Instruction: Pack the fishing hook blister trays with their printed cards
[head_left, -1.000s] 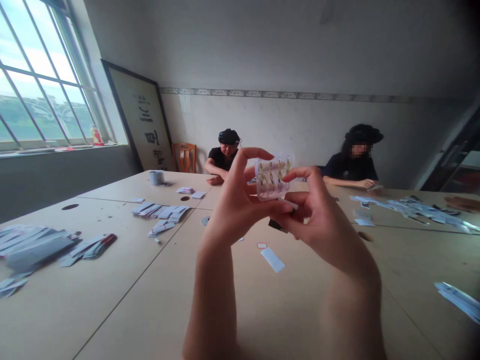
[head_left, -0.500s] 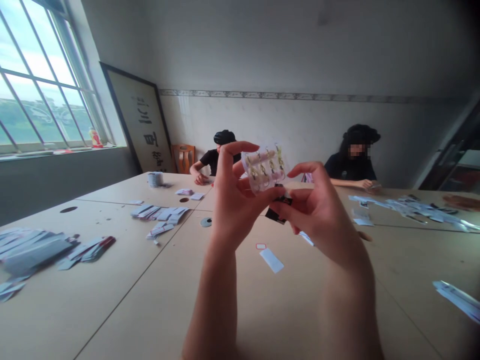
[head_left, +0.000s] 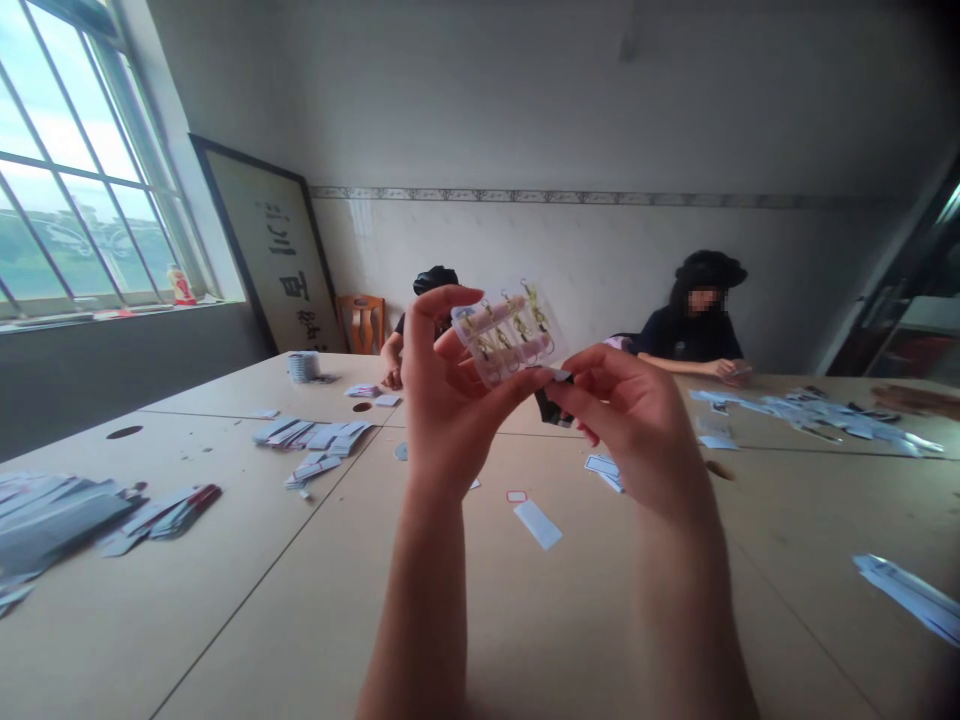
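Room: pale wall (head_left: pixel 465 245) behind, barred window (head_left: pixel 67 215) to the left, and a wide table (head_left: pixel 555 640) in front.
Clear case (head_left: pixel 481 352): raised above the table between both hands, tilted, with small metal hooks (head_left: pixel 519 325) showing in rows.
Left hand (head_left: pixel 450 420): partly curled around the case, index finger over its upper edge, other fingers behind, thumb reaching beneath toward the right fingertips.
Right hand (head_left: pixel 637 415): thumb and fingers nearly closed, pinching a small black piece (head_left: pixel 553 408) just below the case; whether the two touch is unclear.
Change: the case is off the table and the black piece is in the fingers, so neither hand appears free.
Nearby: a white slip (head_left: pixel 538 525) and a red-edged label (head_left: pixel 517 496) lie beneath the hands.
Farther left: paper strips (head_left: pixel 330 437) in loose piles.
Far side: one person (head_left: pixel 435 280) partly hidden behind the left hand, another (head_left: pixel 694 325) farther right, with papers (head_left: pixel 817 412) nearby.
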